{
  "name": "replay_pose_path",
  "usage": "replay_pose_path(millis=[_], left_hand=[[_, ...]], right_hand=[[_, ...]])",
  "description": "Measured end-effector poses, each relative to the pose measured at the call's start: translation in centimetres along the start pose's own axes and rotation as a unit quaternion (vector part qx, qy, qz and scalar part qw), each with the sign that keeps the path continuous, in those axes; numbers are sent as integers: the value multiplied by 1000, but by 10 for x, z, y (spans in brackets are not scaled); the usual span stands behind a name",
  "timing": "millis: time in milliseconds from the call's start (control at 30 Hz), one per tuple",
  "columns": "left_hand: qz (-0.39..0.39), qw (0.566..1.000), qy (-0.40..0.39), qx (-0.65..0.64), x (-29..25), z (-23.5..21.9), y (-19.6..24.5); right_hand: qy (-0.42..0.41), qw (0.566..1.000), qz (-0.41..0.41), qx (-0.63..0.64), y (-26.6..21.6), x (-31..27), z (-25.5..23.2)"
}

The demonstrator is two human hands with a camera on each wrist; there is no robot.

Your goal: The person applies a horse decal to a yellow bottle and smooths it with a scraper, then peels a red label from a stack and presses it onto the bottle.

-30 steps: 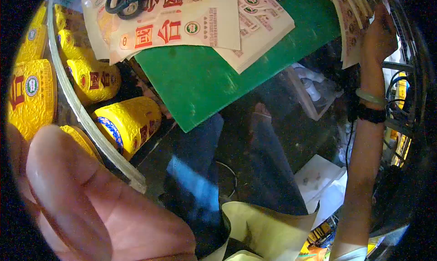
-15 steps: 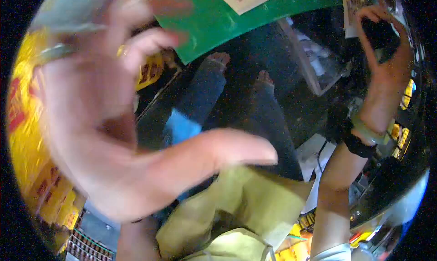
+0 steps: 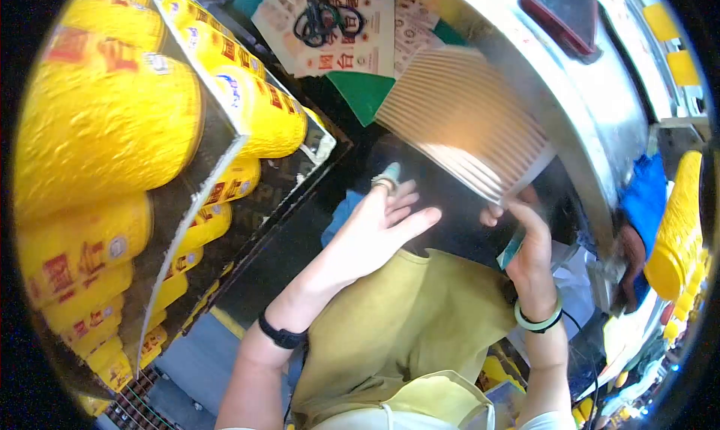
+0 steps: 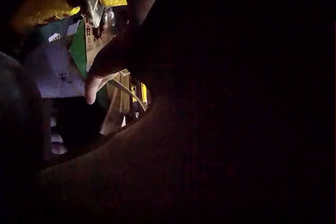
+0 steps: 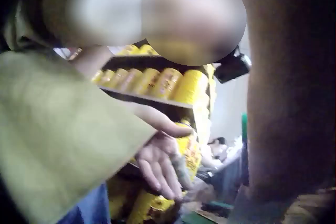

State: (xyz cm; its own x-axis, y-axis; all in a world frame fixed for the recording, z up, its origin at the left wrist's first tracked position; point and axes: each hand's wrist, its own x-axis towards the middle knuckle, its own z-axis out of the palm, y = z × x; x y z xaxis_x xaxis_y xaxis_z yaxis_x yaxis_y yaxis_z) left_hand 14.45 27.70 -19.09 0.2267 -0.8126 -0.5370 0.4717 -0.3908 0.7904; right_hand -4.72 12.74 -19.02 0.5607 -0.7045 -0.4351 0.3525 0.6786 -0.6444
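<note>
In the head view my right hand (image 3: 531, 242) pinches the lower corner of a beige sheet with pale stripes (image 3: 469, 111). That sheet slants up toward the curved metal counter. A pale bangle circles the right wrist. Left of the sheet's lower edge, my left hand (image 3: 375, 231) is held above the lap with relaxed, spread fingers and nothing in it. A greenish covering sits on one of its fingertips. From the right wrist view, the left hand (image 5: 163, 163) shows its palm beside the yellow apron (image 5: 63, 129). The left wrist view is mostly dark.
Yellow embossed jars (image 3: 105, 115) fill the left side behind a clear panel edge. Printed label sheets (image 3: 375, 59) lie on a green board (image 3: 358, 92), with a dark looped tool (image 3: 328, 17) on them. A dark red phone (image 3: 562, 14) rests on the metal counter (image 3: 600, 92); blue cloth (image 3: 645, 212) hangs right.
The left hand has swung from close before the camera to above the lap. The right hand has left the hanging printed sheets at upper right and now holds the striped sheet. The head view has shifted.
</note>
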Motion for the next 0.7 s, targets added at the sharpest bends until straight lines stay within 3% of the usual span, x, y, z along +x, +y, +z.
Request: replay_pose_path(millis=[67,133,200,267,367,467,533,567,700], left_hand=[[-15,999,-14,37,3,9,12],[-12,999,-3,35,-7,16,28],[-33,998,-18,49,-12,14,32],[-1,999,-26,23,-23,19,37],[-13,982,-2,-187,-34,18,40],[49,958,22,-281,-43,12,51],[80,961,47,-259,-59,15,69],[82,967,48,-235,-66,16,71],[139,975,44,-171,-105,27,81]], right_hand=[[38,992,60,-105,-14,-8,1],[41,992,59,-106,-24,-17,3],[66,987,108,-99,-33,-34,12],[37,991,104,-75,-34,-52,24],[40,991,124,-25,-35,-93,37],[56,989,135,41,-26,-132,38],[63,986,139,69,-15,-156,36],[98,986,130,41,-10,-169,43],[56,980,127,-141,15,-194,27]])
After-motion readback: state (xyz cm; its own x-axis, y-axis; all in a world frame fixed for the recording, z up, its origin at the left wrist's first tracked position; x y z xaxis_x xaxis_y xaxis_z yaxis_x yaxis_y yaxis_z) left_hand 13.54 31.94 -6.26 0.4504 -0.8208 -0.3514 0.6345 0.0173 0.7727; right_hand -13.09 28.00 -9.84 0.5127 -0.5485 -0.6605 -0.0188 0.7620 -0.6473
